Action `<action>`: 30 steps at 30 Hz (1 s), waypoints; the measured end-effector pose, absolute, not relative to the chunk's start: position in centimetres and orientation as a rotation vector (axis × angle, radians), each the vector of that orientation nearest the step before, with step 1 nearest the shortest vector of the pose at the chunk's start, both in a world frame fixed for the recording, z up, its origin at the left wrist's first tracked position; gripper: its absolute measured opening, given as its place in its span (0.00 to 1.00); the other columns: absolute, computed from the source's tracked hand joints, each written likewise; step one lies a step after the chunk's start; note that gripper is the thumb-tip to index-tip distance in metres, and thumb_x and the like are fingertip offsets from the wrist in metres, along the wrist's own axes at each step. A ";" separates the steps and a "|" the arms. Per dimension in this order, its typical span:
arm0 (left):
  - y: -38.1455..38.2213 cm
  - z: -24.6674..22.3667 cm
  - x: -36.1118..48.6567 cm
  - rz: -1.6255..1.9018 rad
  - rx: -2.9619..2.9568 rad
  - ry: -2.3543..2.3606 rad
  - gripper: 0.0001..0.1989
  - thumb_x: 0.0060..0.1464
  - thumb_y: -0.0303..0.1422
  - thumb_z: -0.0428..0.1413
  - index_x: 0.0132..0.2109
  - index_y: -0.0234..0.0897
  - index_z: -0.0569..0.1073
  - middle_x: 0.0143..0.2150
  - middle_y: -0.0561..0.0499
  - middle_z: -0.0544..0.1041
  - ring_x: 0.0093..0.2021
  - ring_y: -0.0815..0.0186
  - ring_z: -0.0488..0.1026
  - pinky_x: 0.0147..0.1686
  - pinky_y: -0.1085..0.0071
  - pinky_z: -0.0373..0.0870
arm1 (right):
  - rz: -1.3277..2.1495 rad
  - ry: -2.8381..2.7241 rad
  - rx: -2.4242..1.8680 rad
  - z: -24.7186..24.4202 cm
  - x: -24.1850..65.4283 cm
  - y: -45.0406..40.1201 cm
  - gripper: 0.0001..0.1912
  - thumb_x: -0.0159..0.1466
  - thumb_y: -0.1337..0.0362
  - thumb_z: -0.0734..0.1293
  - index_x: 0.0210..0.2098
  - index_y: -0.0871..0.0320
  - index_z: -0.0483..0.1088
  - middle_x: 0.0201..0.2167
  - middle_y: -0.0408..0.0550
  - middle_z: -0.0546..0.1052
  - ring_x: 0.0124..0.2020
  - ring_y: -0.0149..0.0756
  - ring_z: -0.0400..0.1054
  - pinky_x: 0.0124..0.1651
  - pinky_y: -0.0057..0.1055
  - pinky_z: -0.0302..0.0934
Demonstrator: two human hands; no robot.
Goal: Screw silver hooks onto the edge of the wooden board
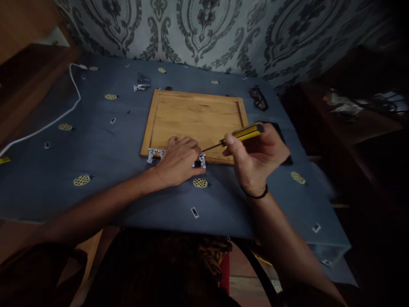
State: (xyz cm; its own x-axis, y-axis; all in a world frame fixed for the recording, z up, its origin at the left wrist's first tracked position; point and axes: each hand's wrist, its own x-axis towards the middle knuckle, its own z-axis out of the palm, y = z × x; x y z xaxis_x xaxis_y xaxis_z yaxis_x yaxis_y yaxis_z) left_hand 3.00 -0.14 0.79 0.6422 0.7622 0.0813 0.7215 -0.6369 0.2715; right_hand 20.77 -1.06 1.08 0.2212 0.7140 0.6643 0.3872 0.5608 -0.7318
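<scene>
A wooden cabinet door (198, 117) lies flat on the table, with metal hinges along its near edge. One hinge (151, 155) shows to the left of my left hand (181, 161), and another hinge (202, 160) is at its fingertips. Fingers bent, this hand grips the right-side hinge against the door's edge; its palm hides part of that edge. My right hand (260, 155) is closed round a yellow and black screwdriver (246, 133), held at a slant. The screwdriver's tip points down left and meets the hinge area beside my left fingers; the exact contact is too small to tell.
Loose metal hinges (142, 83) lie behind the door at left. Dark-framed glasses (259, 100) rest at the back right, and a flat black object (287, 157) is partly behind my right hand. A white cable (76, 91) runs along the left side of the blue tablecloth (128, 204).
</scene>
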 end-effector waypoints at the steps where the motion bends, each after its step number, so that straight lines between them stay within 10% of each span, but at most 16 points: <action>1: -0.1 0.8 3.0 0.277 2.646 1.212 0.17 0.60 0.42 0.66 0.46 0.33 0.78 0.50 0.43 0.78 0.57 0.50 0.72 0.54 0.53 0.61 | 0.253 -1.365 -1.006 1.3 20.7 -1.2 0.20 0.60 0.47 0.77 0.28 0.51 0.66 0.24 0.39 0.69 0.19 0.30 0.65 0.19 0.31 0.64; 30: -0.2 0.5 3.0 0.297 2.652 1.218 0.16 0.61 0.43 0.65 0.47 0.33 0.78 0.50 0.43 0.78 0.57 0.50 0.71 0.55 0.54 0.59 | 0.432 -1.470 -1.017 0.8 21.2 -0.2 0.21 0.56 0.51 0.80 0.26 0.53 0.67 0.21 0.35 0.71 0.17 0.28 0.68 0.18 0.27 0.59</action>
State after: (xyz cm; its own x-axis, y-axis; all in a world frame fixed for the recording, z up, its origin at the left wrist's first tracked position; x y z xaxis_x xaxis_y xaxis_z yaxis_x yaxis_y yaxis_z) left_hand 2.97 -0.19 0.51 0.6385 0.7636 0.0956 0.7217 -0.6373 0.2701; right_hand 21.25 -0.17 0.78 0.1220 0.7856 0.6066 0.3323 0.5435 -0.7708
